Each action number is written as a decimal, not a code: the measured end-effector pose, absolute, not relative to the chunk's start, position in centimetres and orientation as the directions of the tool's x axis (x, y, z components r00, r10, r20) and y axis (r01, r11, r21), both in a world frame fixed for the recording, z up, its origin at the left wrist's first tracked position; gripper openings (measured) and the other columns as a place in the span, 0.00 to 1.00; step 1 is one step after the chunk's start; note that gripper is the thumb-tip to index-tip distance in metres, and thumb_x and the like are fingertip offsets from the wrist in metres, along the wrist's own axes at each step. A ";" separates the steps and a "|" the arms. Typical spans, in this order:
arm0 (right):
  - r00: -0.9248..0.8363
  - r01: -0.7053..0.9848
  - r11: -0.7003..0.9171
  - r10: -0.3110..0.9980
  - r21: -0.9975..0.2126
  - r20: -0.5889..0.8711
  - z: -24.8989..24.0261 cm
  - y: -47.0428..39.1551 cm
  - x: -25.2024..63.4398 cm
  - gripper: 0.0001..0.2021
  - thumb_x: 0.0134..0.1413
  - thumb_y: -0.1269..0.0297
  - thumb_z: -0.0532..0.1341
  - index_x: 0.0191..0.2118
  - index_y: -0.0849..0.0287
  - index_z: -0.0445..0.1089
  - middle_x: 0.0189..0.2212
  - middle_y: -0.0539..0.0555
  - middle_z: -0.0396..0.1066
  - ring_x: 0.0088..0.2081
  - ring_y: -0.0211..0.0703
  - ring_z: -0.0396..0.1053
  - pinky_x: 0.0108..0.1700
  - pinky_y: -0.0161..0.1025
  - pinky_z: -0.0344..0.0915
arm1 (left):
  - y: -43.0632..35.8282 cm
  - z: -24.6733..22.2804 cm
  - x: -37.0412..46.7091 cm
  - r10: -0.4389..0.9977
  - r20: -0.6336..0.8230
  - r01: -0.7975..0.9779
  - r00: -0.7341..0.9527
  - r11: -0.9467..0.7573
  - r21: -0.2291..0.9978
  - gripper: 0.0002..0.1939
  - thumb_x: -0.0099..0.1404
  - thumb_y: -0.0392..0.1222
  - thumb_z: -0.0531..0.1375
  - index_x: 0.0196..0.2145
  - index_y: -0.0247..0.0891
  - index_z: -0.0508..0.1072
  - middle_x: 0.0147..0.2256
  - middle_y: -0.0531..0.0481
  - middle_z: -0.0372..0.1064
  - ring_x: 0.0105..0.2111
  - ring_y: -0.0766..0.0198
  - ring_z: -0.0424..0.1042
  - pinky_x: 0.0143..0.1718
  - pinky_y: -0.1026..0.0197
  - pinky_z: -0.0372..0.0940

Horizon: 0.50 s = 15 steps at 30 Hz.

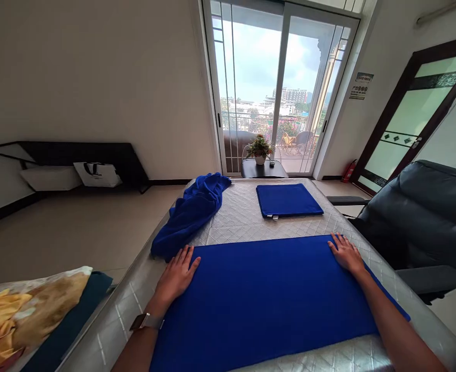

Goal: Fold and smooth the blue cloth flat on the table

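A wide blue cloth (267,294) lies flat on the white quilted mattress (236,217) in front of me. My left hand (178,274) rests on its far left corner, fingers stretched out and the thumb apart. On the far right corner lies my right hand (346,252), palm down with the fingers spread. Neither hand grips anything. Beyond the cloth, a neatly folded blue cloth (289,199) with small white tags sits toward the far right. A crumpled blue cloth (197,212) is heaped along the far left edge, close to my left hand.
A black padded armchair (425,217) stands at the right edge of the mattress. Yellow and patterned bedding (34,310) lies at lower left. A potted plant (259,150) stands past the far end, before sliding glass doors. A white bag (97,174) rests on a low black rack.
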State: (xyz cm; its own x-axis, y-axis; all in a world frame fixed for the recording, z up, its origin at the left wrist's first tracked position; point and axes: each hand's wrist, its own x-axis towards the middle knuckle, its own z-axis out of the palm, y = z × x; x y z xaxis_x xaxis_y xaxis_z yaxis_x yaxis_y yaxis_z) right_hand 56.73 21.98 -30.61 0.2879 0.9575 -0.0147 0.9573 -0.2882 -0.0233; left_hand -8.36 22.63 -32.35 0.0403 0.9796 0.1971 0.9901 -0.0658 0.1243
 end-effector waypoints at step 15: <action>-0.347 0.906 0.371 0.927 -0.204 0.143 -24.9 19.5 25.7 0.32 0.72 0.50 0.42 0.73 0.62 0.52 0.72 0.58 0.51 0.73 0.48 0.45 0.72 0.49 0.42 | 21.0 -30.1 -6.5 0.987 0.163 0.992 -0.001 -0.020 0.125 0.34 0.76 0.53 0.42 0.71 0.30 0.54 0.71 0.36 0.49 0.70 0.49 0.53 0.70 0.43 0.48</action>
